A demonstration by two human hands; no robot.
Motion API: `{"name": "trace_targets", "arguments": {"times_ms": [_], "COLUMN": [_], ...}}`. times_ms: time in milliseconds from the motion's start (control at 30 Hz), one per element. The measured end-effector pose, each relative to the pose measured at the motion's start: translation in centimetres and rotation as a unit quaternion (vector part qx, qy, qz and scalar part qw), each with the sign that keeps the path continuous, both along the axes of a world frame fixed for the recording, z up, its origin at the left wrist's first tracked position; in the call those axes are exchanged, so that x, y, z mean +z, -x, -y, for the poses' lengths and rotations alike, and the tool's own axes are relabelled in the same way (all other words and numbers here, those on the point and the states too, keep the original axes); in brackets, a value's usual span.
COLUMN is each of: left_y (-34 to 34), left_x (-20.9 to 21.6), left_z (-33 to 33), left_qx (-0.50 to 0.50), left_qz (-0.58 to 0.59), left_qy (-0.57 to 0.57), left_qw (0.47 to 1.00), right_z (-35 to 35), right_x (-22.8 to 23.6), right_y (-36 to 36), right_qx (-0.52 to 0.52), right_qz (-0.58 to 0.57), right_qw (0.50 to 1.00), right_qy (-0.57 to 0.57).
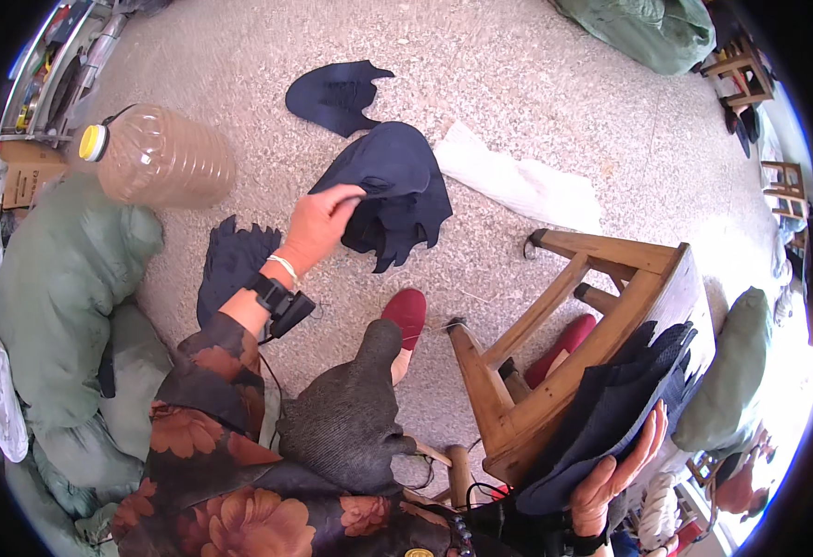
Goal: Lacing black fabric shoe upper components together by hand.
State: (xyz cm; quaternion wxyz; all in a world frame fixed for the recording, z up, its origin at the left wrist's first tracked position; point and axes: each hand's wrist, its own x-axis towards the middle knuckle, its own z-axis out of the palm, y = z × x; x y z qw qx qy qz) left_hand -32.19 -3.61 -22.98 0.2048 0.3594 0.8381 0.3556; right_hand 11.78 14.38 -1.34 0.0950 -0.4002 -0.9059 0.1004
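My left hand (318, 223), a bracelet and a black device on its wrist, is closed in a pinch at the near edge of a navy fabric piece (397, 158). That piece is rounded with jagged ends, like a flat shoe upper, and lies over more navy pieces on the floor. At the lower right, my right hand (615, 473) rests with fingers stretched along a stack of similar navy pieces (583, 418), its thumb hidden. The stack leans on the seat of a wooden stool (536, 418), which looks tilted in this view.
Other navy pieces lie on the floor, one farther off (332, 97), some at left (230, 269). A large clear jug (170, 158) with a yellow cap stands near green sacks (72, 297). White cloth (522, 186) is spread right of the middle. Another green sack (727, 371) sits beyond the stool.
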Motion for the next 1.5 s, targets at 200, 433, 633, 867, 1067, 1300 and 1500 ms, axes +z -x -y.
{"name": "trace_targets", "arguments": {"times_ms": [200,433,633,867,1067,1300,1500], "left_y": [3.3,5.8,6.8,1.7,-5.7,-7.0,4.1], "left_x": [1.2,2.0,-0.6,-0.9,-9.1,-5.9,-9.9], "left_z": [1.8,0.0,-0.6,-2.4,1.8,-1.5,-3.1], "left_qx": [0.124,0.210,0.192,0.277,0.297,0.078,0.074], "left_qz": [0.221,0.427,0.457,0.394,0.351,0.439,-0.268], "left_qy": [-0.178,-0.312,-0.209,-0.334,-0.135,0.136,0.042], "left_qw": [0.951,0.822,0.843,0.810,0.878,0.885,0.960], "right_z": [0.1,0.1,0.0,0.2,0.3,0.2,0.1], "right_x": [0.1,0.1,0.0,-0.1,-0.3,0.0,-0.5], "right_y": [0.4,0.3,0.2,0.0,0.7,-0.4,0.2], "right_qx": [0.017,0.017,0.016,-0.013,0.001,-0.011,0.001], "right_qz": [0.006,0.007,0.000,-0.011,-0.016,0.003,-0.010], "right_qw": [1.000,1.000,1.000,1.000,1.000,1.000,1.000], "right_qy": [-0.008,-0.015,-0.008,-0.005,-0.003,-0.013,0.008]}}
